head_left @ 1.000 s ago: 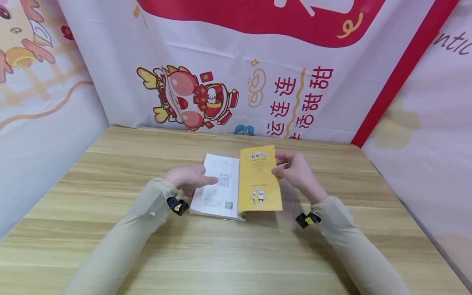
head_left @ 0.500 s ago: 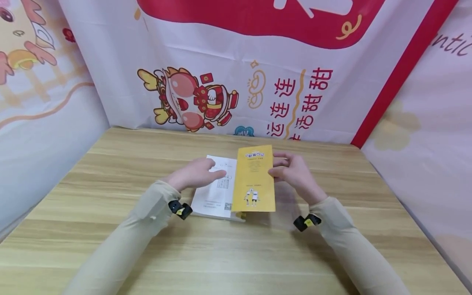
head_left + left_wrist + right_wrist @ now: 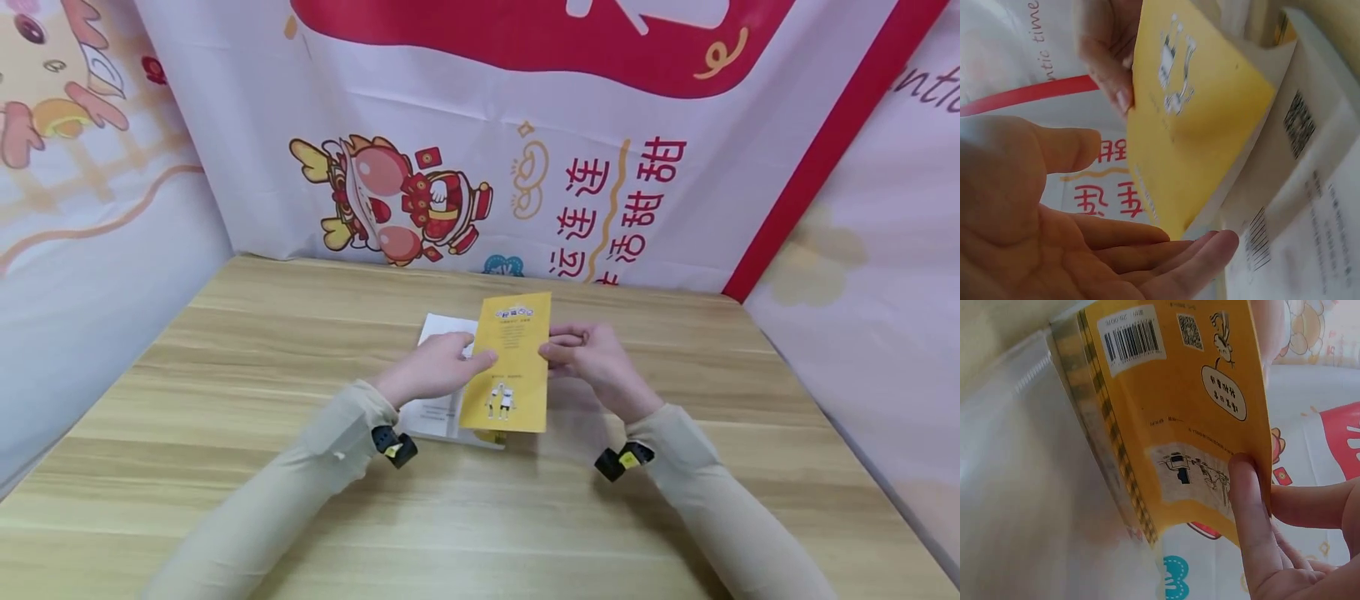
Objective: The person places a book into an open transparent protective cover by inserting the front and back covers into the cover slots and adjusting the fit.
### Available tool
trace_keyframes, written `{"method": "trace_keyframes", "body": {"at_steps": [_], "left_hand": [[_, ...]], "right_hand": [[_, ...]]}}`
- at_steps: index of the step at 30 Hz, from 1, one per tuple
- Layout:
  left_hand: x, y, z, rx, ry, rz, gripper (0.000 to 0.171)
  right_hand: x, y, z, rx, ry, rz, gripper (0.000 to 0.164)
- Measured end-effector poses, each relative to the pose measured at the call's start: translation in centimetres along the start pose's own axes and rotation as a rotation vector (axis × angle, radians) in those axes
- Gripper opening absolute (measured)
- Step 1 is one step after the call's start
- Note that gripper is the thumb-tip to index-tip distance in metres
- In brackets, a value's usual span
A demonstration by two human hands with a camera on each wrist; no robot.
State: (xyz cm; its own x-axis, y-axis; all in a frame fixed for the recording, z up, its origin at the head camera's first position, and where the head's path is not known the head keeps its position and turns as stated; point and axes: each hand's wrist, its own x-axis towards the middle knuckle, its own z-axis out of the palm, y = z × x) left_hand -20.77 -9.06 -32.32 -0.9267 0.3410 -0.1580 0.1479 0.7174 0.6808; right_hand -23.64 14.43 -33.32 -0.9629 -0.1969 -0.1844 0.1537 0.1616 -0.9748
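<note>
On the table, a book lies open, its white page (image 3: 427,425) at the left, printed with a QR code (image 3: 1299,124). Its yellow cover (image 3: 504,367) stands raised and tilted over part of that page. The outer side of the cover carries a barcode (image 3: 1132,341). My right hand (image 3: 600,367) pinches the right edge of the cover between thumb and fingers. With fingers extended, my left hand (image 3: 431,367) is over the white page, its thumb overlapping the yellow cover in the head view. In the left wrist view its fingertips (image 3: 1225,244) are right by the cover's corner.
A clear plastic sheet (image 3: 1029,469) extends beside the book under my right hand. The wooden table (image 3: 465,517) ends at a hanging printed cloth (image 3: 435,75) behind, with more cloth at both sides. A small black camera (image 3: 395,447) sits on my left wrist.
My right hand has brought the yellow cover leftward, so it hides more of the white page. My left hand has moved right, off the page's left edge and up to the cover.
</note>
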Motion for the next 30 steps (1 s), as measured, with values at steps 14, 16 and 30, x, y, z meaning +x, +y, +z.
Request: {"method": "trace_keyframes", "body": {"at_steps": [14,16,30], "left_hand": [[0.3,-0.1,2.4,-0.09,-0.087,0.037,0.066],[0.4,-0.2,2.6,-0.096,-0.09,0.035,0.071],[0.7,1.3,2.8,-0.075,-0.13,-0.013,0.068]], "right_hand": [[-0.5,0.5,0.7,0.143,-0.078,0.003,0.033],[-0.5,0.5,0.8,0.161,-0.094,0.018,0.033],[-0.2,0.7,0.7,0.21,-0.172,0.082,0.032]]}}
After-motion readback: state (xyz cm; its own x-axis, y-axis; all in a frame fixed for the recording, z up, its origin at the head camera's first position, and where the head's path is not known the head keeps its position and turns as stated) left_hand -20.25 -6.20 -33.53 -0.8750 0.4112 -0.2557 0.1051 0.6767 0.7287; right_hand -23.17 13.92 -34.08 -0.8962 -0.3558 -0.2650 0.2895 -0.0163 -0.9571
